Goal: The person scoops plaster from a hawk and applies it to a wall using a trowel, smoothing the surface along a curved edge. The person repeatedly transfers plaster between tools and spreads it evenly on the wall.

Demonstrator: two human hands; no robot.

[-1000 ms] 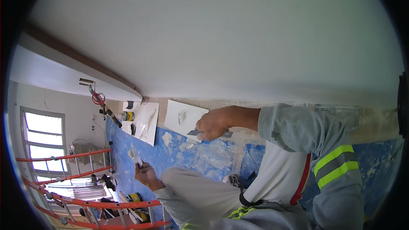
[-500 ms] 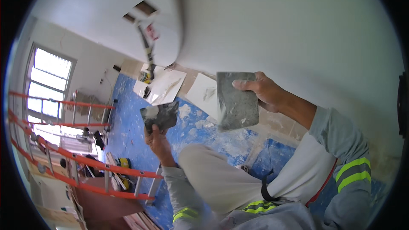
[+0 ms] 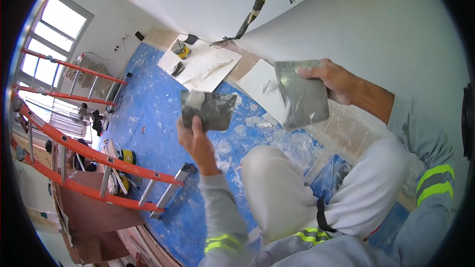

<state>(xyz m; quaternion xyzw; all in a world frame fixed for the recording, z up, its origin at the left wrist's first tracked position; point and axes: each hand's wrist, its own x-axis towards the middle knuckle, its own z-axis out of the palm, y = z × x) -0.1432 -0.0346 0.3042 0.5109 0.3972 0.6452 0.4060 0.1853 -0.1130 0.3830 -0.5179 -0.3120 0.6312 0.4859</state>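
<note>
My left hand [image 3: 196,143] grips a dark, flat putty spreader [image 3: 217,111] by its lower edge, thumb on its face. A lump of white putty [image 3: 195,100] sits near the spreader's upper left corner. My right hand [image 3: 339,82] is closed on the upper right edge of a larger grey spreader [image 3: 303,98], its face smeared with dried filler. The two spreaders are held apart, in front of my bent knees. Most of the fingers of both hands are hidden behind the plates.
White boards [image 3: 205,64] lie on the blue, plaster-spotted floor covering [image 3: 148,94], with a tub [image 3: 181,49] on one. An orange ladder [image 3: 106,158] lies along the left. A taped black cable [image 3: 255,10] hangs by the wall [image 3: 396,34] ahead.
The view has swung, showing more floor and boards. Both hands have moved up in the picture, and the left spreader has turned more level. Each hand keeps its spreader.
</note>
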